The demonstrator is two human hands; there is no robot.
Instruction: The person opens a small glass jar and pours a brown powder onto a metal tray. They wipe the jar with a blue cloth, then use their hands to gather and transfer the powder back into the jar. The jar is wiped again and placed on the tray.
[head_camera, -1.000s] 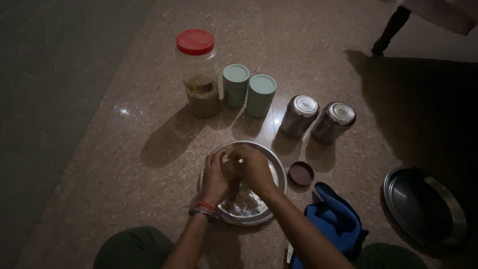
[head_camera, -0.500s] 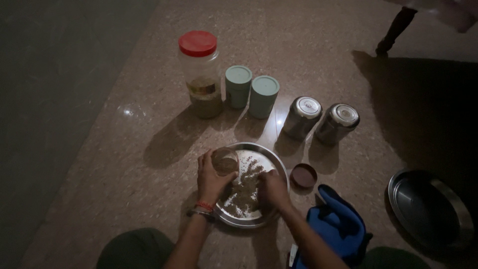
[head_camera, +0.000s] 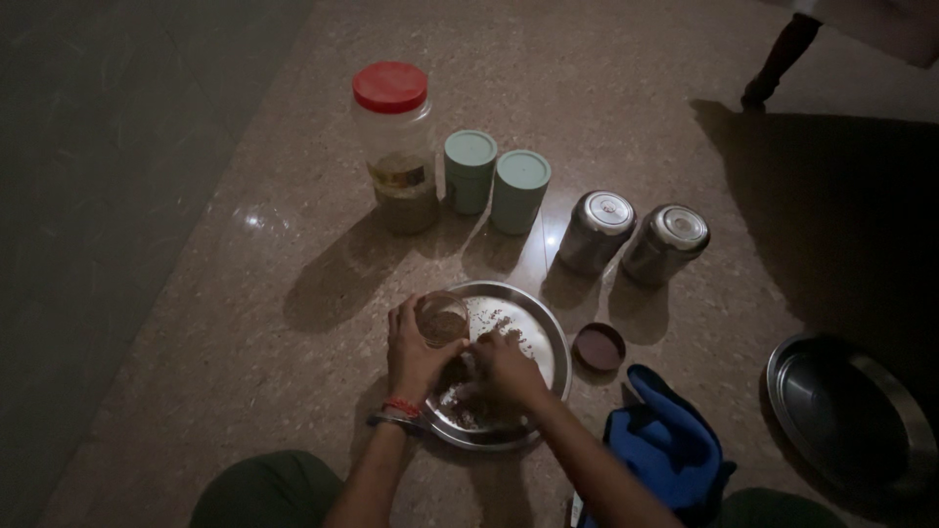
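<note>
A small open jar (head_camera: 442, 319) is gripped by the left hand (head_camera: 416, 352) at the far-left rim of the steel plate (head_camera: 548, 337). Grains (head_camera: 469, 406) lying on the plate are pinched by the right hand (head_camera: 504, 367); many are left scattered. Beside the plate a brown lid (head_camera: 599, 346) lies off. Behind it five closed containers are lined up, nothing blocking.

I count two green canisters (head_camera: 470, 171), two steel tins (head_camera: 597, 230), two steel plates (head_camera: 548, 337), one red-lidded jar (head_camera: 393, 147), one small glass jar (head_camera: 442, 319), one brown lid (head_camera: 599, 346).
</note>
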